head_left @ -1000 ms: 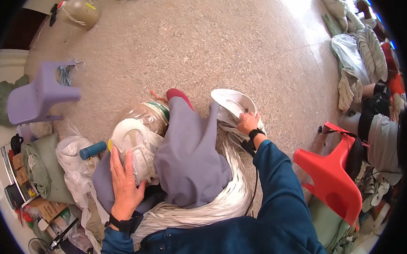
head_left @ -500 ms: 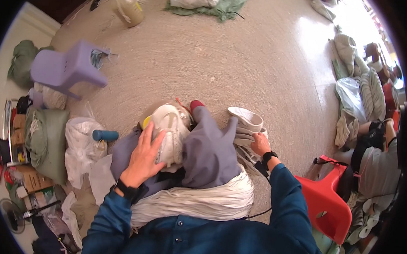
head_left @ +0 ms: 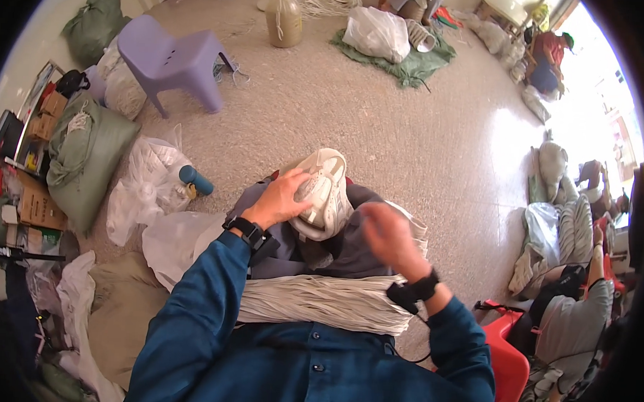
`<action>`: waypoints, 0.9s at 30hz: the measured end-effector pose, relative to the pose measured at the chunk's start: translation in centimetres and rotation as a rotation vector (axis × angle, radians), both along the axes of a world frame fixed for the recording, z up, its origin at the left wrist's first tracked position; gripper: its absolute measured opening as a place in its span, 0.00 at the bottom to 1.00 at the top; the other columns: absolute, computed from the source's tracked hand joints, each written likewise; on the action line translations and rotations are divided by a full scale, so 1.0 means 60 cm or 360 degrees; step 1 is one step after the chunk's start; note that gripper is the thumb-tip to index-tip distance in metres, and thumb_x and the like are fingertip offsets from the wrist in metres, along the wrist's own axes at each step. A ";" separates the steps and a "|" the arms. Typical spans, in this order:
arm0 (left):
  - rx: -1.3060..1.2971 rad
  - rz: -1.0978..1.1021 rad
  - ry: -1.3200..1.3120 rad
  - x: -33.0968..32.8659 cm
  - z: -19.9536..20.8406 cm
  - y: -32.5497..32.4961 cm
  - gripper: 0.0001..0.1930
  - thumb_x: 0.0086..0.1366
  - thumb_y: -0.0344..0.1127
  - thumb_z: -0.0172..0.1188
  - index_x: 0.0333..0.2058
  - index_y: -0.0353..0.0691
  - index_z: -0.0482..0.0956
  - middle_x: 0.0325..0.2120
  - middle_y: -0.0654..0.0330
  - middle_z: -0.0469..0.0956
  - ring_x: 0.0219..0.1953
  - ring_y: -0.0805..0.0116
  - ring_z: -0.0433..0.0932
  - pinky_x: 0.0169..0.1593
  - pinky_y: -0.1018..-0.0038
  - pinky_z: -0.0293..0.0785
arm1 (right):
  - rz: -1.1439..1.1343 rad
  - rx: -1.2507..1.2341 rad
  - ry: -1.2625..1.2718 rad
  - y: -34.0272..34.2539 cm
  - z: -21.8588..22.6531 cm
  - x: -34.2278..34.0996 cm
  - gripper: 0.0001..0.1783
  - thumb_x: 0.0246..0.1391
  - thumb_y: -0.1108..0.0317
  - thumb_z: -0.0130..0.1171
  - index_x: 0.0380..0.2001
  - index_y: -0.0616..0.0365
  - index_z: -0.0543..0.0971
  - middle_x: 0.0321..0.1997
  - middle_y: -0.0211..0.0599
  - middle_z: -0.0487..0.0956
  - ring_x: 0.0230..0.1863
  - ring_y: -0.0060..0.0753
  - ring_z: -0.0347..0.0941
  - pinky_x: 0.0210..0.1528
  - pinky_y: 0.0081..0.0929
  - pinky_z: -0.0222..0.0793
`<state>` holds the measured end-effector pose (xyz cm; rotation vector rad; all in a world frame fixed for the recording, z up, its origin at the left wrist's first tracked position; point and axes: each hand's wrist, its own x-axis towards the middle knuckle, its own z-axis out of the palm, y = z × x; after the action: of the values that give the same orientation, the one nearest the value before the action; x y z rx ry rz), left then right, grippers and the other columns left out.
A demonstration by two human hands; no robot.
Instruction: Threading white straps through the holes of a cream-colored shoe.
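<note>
An off-white shoe [head_left: 327, 194] stands tilted between my knees, over grey-clad legs. My left hand [head_left: 282, 201] grips its left side, fingers and thumb curved against it. Just right of the shoe is my right hand [head_left: 391, 236], raised apart from it and smeared by motion; whether it holds anything is unclear. Across my lap lies a thick bundle of off-white cords [head_left: 325, 302]. Behind my right hand, pale layered pieces [head_left: 414, 223] show only in part.
A purple chair [head_left: 171, 59], clear plastic bag [head_left: 146, 186] and blue bottle [head_left: 196, 180] are to the left. A red stool [head_left: 505, 363] and a seated person [head_left: 572, 323] are at the right. Further off stand a jug [head_left: 283, 20] and a white sack [head_left: 377, 34] on green cloth.
My right hand has left the pale layered pieces and come in toward the shoe. My left hand stays on the shoe, which now sits more upright. The whole view has shifted.
</note>
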<state>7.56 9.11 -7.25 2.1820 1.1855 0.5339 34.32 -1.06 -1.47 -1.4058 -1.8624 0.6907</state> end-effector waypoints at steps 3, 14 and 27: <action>-0.0321 0.0197 -0.0203 -0.037 -0.017 0.018 0.29 0.54 0.41 0.70 0.52 0.31 0.77 0.43 0.44 0.82 0.45 0.51 0.82 0.48 0.65 0.77 | 0.0187 -0.0112 -0.0403 -0.006 -0.034 -0.082 0.30 0.52 0.63 0.63 0.54 0.68 0.67 0.44 0.60 0.76 0.44 0.59 0.77 0.44 0.45 0.75; -0.0029 0.0200 0.0505 -0.010 0.006 -0.017 0.17 0.65 0.36 0.52 0.47 0.31 0.74 0.28 0.44 0.82 0.36 0.44 0.82 0.54 0.42 0.68 | 0.0006 -0.0157 -0.0596 0.048 -0.053 -0.116 0.25 0.46 0.67 0.59 0.47 0.69 0.70 0.42 0.61 0.75 0.39 0.64 0.76 0.41 0.52 0.75; 0.0465 -0.0088 0.0837 -0.019 -0.007 -0.091 0.29 0.53 0.26 0.57 0.53 0.16 0.64 0.27 0.42 0.82 0.42 0.47 0.82 0.67 0.37 0.50 | -0.0148 -0.0014 -0.0240 -0.012 -0.076 -0.143 0.29 0.45 0.73 0.56 0.54 0.67 0.69 0.46 0.61 0.74 0.48 0.63 0.72 0.51 0.47 0.70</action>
<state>6.44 3.67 -7.65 2.7023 1.3698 0.1073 25.73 -1.77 -6.05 -1.5773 -1.8964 0.5608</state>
